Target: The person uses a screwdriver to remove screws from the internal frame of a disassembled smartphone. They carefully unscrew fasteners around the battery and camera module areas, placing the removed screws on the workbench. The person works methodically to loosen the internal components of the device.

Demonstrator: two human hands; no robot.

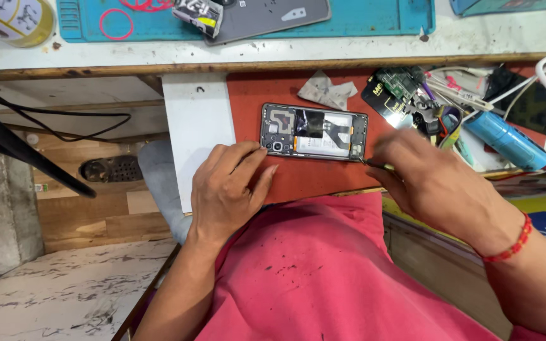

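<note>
A sandal (110, 169) lies on the floor at far left. The left hand (225, 189) rests fingers-down on the red mat (304, 180), fingertips touching the opened phone's (314, 132) near left corner. To the right, the right hand (434, 183) pinches thin tweezers (374, 165), tip at the phone's near right corner. A blue cylinder (505, 140) lies farther right.

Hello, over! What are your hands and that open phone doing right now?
Left hand steadies open phone at its corner. Right hand pinches thin tool at phone's other end. Nothing blocking.
</note>
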